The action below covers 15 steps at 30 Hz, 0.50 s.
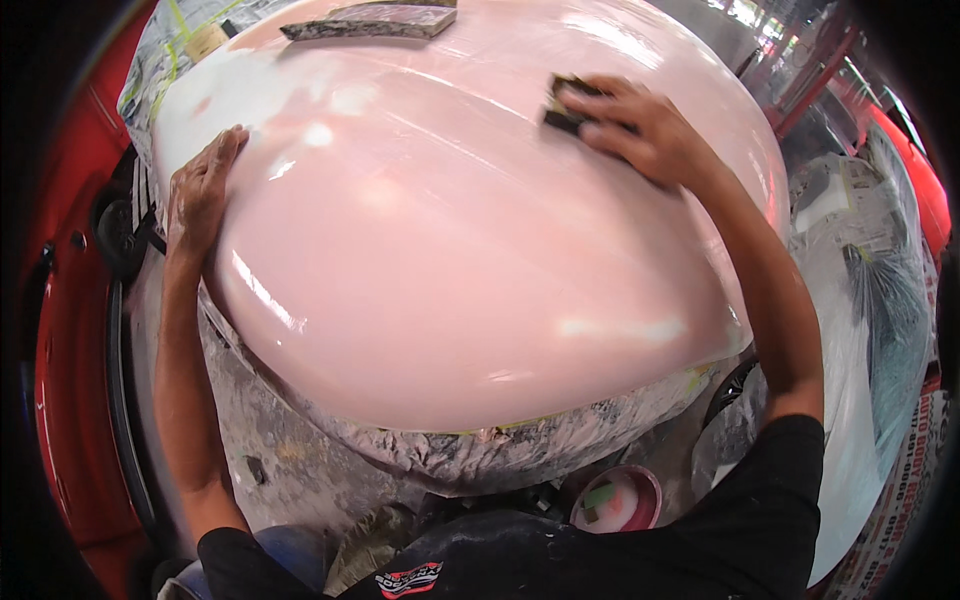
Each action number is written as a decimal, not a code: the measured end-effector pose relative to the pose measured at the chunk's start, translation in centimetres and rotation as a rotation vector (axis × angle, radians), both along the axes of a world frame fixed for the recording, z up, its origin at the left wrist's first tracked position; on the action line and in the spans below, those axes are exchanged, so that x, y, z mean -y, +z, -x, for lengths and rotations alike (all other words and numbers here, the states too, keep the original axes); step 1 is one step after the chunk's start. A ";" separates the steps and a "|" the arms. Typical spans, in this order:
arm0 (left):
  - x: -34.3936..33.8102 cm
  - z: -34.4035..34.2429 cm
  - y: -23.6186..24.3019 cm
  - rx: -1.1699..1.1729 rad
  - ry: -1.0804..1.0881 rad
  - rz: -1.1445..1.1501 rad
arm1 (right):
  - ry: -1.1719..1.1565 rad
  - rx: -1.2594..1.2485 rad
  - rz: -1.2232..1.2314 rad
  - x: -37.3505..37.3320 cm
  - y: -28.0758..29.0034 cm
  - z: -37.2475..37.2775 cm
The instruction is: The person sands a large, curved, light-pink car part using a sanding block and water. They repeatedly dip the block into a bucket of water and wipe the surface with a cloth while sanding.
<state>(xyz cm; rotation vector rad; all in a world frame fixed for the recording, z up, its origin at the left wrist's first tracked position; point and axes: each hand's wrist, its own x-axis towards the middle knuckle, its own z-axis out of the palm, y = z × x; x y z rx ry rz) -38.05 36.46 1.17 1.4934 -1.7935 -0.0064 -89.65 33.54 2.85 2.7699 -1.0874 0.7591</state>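
A large, curved car hood point(420, 270), pale pink with whitish patches and a wet shine, fills the middle of the view. My right hand point(640, 125) is closed on a dark sanding block point(563, 105) and holds it against the upper right of the hood. Slight blur softens the hand and block, and the block's underside is hidden. At the hood's left edge rests my left hand point(205, 185), its fingers laid along the surface and holding nothing. A long, dark-sided block with a pale top point(375, 22) lies on the hood's far part.
Crumpled masking paper point(470, 455) hangs below the hood's near edge. A reddish bucket point(645, 498) with whitish liquid and a green piece stands low, near my body. A red vehicle panel point(75, 400) rises at left; plastic-covered bodywork point(850, 330) is at right.
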 end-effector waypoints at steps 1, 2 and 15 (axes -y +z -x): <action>0.7 -0.2 0.0 0.022 -0.034 0.012 | 0.010 0.006 0.019 2.1 0.4 -1.2; 0.9 0.2 0.0 0.006 -0.035 0.005 | 0.007 0.000 -0.012 3.4 1.0 -2.6; 0.2 0.4 0.4 -0.102 0.008 -0.016 | 0.006 -0.028 0.049 3.0 1.0 -5.4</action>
